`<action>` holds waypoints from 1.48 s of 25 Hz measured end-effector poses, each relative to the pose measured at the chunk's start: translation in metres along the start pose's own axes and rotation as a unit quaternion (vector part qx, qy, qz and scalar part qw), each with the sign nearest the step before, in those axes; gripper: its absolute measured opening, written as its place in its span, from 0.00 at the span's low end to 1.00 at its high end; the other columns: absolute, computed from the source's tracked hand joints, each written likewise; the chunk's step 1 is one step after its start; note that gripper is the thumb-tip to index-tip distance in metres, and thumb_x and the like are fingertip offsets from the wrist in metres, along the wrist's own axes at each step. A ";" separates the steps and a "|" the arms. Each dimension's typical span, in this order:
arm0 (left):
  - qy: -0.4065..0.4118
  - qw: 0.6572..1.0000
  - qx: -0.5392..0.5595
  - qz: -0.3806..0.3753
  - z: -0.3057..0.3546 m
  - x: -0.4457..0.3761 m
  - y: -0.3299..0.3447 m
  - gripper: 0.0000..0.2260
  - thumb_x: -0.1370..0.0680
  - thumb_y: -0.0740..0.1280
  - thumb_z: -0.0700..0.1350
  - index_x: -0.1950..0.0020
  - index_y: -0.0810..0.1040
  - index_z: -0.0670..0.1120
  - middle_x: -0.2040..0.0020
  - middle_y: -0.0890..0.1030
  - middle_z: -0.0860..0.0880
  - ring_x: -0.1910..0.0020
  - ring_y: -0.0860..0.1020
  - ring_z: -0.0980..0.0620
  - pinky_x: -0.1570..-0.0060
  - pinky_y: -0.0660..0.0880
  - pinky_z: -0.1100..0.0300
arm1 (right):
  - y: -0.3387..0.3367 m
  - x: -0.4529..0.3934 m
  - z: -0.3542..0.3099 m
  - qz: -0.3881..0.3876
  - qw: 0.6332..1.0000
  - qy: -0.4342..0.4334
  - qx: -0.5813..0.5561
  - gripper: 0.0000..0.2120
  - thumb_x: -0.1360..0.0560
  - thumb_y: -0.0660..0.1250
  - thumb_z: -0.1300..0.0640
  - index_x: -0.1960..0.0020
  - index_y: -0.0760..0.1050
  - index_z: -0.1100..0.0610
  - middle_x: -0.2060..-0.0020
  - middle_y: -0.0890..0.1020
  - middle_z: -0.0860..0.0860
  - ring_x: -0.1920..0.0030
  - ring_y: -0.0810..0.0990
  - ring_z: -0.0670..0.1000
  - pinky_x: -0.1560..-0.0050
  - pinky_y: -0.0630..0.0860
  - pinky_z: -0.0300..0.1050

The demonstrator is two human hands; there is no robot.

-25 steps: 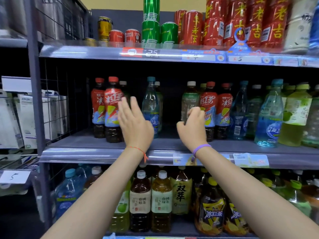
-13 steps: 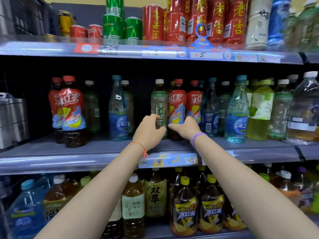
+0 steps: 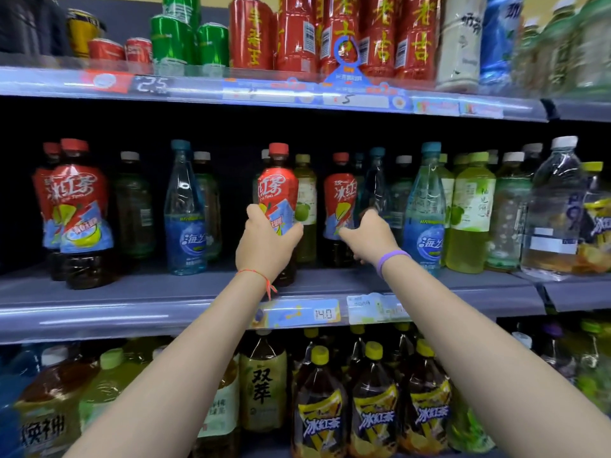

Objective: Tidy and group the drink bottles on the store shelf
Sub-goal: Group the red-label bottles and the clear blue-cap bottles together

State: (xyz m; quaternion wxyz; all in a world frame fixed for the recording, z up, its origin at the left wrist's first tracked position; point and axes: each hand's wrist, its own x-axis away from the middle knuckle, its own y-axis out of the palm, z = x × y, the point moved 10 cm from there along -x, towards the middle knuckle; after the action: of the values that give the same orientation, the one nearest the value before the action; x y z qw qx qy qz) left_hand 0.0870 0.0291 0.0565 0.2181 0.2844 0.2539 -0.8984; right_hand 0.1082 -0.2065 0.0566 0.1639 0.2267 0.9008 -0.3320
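Grouping step, middle shelf (image 3: pixel 139 294): the left hand (image 3: pixel 264 246) grips a red-capped iced-tea bottle (image 3: pixel 277 193) at the near edge, centre, while the right hand (image 3: pixel 370 236) curls round a second red iced-tea bottle (image 3: pixel 339 196) just to the right. The matching pair (image 3: pixel 76 206) stands far left. Next, probably, both bottles are carried left, clear of the blue water bottle (image 3: pixel 185 219) between.

Both arms reach forward; left hand (image 3: pixel 264 246) curled in a grip, right hand (image 3: pixel 370 236) half-curled.

On the middle shelf (image 3: pixel 132 292), the left hand (image 3: pixel 264 246) gripped a tea bottle (image 3: pixel 277 193) left of a second tea bottle (image 3: pixel 339 200), beside the right hand (image 3: pixel 370 236); cans (image 3: pixel 251 34) stood above.
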 end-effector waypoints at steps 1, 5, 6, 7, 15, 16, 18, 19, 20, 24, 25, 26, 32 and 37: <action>0.000 1.000 -0.002 -0.001 -0.001 0.000 0.000 0.24 0.27 0.72 0.57 0.45 0.63 0.45 0.48 0.78 0.44 0.54 0.79 0.42 0.55 0.78 0.48 | 0.009 -0.001 0.000 -0.024 1.000 0.000 0.009 0.13 0.26 0.67 0.51 0.50 0.71 0.60 0.59 0.83 0.56 0.66 0.81 0.57 0.63 0.79 0.48; 0.003 1.000 -0.010 0.009 -0.002 0.003 -0.001 0.25 0.26 0.72 0.57 0.42 0.63 0.45 0.48 0.77 0.45 0.54 0.79 0.45 0.56 0.78 0.50 | 0.029 -0.006 0.001 -0.102 0.994 0.012 -0.022 0.13 0.23 0.64 0.50 0.55 0.76 0.60 0.75 0.81 0.54 0.83 0.73 0.50 0.77 0.69 0.36; 0.002 1.000 -0.007 0.009 -0.002 0.003 -0.002 0.25 0.26 0.72 0.57 0.42 0.63 0.45 0.48 0.77 0.45 0.54 0.79 0.45 0.57 0.78 0.51 | 0.030 -0.008 0.000 -0.101 0.994 0.016 -0.026 0.13 0.23 0.65 0.49 0.54 0.76 0.60 0.75 0.81 0.54 0.84 0.72 0.49 0.77 0.68 0.36; 0.000 1.000 -0.005 0.006 -0.002 0.002 -0.002 0.26 0.26 0.72 0.57 0.41 0.63 0.45 0.47 0.77 0.45 0.54 0.79 0.46 0.57 0.77 0.52 | 0.029 -0.012 0.001 -0.091 0.995 0.018 -0.028 0.14 0.24 0.67 0.47 0.54 0.76 0.59 0.75 0.80 0.53 0.84 0.71 0.48 0.77 0.68 0.36; -0.002 1.000 -0.007 -0.002 -0.001 0.002 0.000 0.25 0.27 0.71 0.58 0.43 0.62 0.47 0.46 0.77 0.46 0.53 0.79 0.45 0.51 0.80 0.45 | 0.020 0.008 -0.019 -0.095 0.993 -0.062 -0.039 0.16 0.32 0.74 0.44 0.51 0.78 0.53 0.57 0.82 0.46 0.56 0.80 0.47 0.55 0.75 0.43; 0.001 1.000 -0.008 -0.001 -0.001 0.002 -0.003 0.25 0.27 0.71 0.58 0.43 0.62 0.47 0.46 0.77 0.46 0.53 0.80 0.45 0.51 0.80 0.44 | 0.024 0.017 -0.027 -0.110 0.989 -0.082 -0.047 0.16 0.33 0.74 0.44 0.50 0.78 0.51 0.55 0.82 0.45 0.55 0.80 0.45 0.54 0.76 0.42; 0.000 1.000 -0.013 0.005 -0.005 0.003 -0.016 0.24 0.28 0.70 0.58 0.44 0.62 0.47 0.47 0.78 0.46 0.53 0.79 0.43 0.52 0.79 0.44 | 0.031 0.037 -0.047 -0.130 0.982 -0.121 -0.059 0.15 0.32 0.73 0.43 0.50 0.77 0.48 0.54 0.82 0.42 0.54 0.81 0.43 0.53 0.76 0.40; -0.001 1.000 -0.016 0.012 -0.008 0.003 -0.024 0.25 0.29 0.70 0.58 0.44 0.62 0.47 0.47 0.78 0.46 0.53 0.79 0.43 0.52 0.79 0.44 | 0.036 0.045 -0.056 -0.135 0.980 -0.133 -0.065 0.14 0.32 0.73 0.43 0.50 0.77 0.47 0.54 0.82 0.42 0.54 0.80 0.43 0.54 0.76 0.39; -0.001 1.000 -0.016 0.021 -0.012 0.004 -0.035 0.26 0.29 0.70 0.58 0.43 0.61 0.47 0.47 0.78 0.46 0.53 0.80 0.43 0.52 0.79 0.43 | 0.042 0.052 -0.064 -0.140 0.978 -0.141 -0.070 0.13 0.31 0.73 0.43 0.50 0.77 0.46 0.54 0.82 0.42 0.54 0.80 0.42 0.55 0.76 0.39; 0.006 0.999 -0.022 0.038 -0.037 0.004 -0.079 0.26 0.28 0.70 0.58 0.39 0.61 0.48 0.47 0.79 0.48 0.53 0.80 0.46 0.52 0.79 0.45 | 0.074 0.074 -0.096 -0.157 0.972 -0.146 -0.093 0.18 0.32 0.73 0.41 0.46 0.78 0.48 0.53 0.83 0.43 0.52 0.82 0.44 0.46 0.79 0.45; 0.009 0.999 -0.020 0.039 -0.044 0.003 -0.090 0.26 0.27 0.69 0.59 0.39 0.61 0.49 0.47 0.78 0.49 0.53 0.80 0.46 0.52 0.79 0.45 | 0.083 0.080 -0.105 -0.162 0.971 -0.144 -0.100 0.19 0.32 0.73 0.41 0.45 0.78 0.48 0.52 0.83 0.43 0.52 0.82 0.44 0.46 0.79 0.45; 0.010 0.999 -0.018 0.044 -0.052 0.002 -0.103 0.25 0.27 0.69 0.59 0.40 0.62 0.49 0.47 0.78 0.49 0.53 0.80 0.47 0.53 0.79 0.46 | 0.093 0.085 -0.115 -0.165 0.970 -0.144 -0.105 0.19 0.32 0.73 0.41 0.45 0.78 0.48 0.52 0.83 0.42 0.52 0.82 0.44 0.46 0.79 0.45; 0.055 0.977 -0.110 0.174 -0.084 0.002 -0.190 0.24 0.27 0.70 0.60 0.43 0.72 0.43 0.48 0.74 0.46 0.46 0.74 0.45 0.48 0.75 0.47 | 0.149 0.114 -0.176 -0.181 0.967 -0.156 -0.094 0.17 0.32 0.72 0.41 0.47 0.78 0.47 0.53 0.83 0.42 0.53 0.81 0.43 0.49 0.78 0.42; 0.014 0.980 -0.108 0.164 -0.128 -0.019 -0.244 0.25 0.28 0.71 0.58 0.41 0.72 0.41 0.40 0.70 0.43 0.39 0.68 0.42 0.42 0.72 0.46 | 0.203 0.130 -0.221 -0.214 0.956 -0.145 -0.139 0.19 0.32 0.73 0.42 0.44 0.78 0.48 0.51 0.83 0.43 0.51 0.82 0.43 0.46 0.78 0.42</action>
State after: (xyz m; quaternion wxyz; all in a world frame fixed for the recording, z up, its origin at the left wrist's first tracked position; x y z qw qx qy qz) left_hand 0.0213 0.2975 0.0586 0.3882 0.3092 0.3025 -0.8138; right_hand 0.0711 0.1182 0.0529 0.2474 -0.0467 0.9322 -0.2602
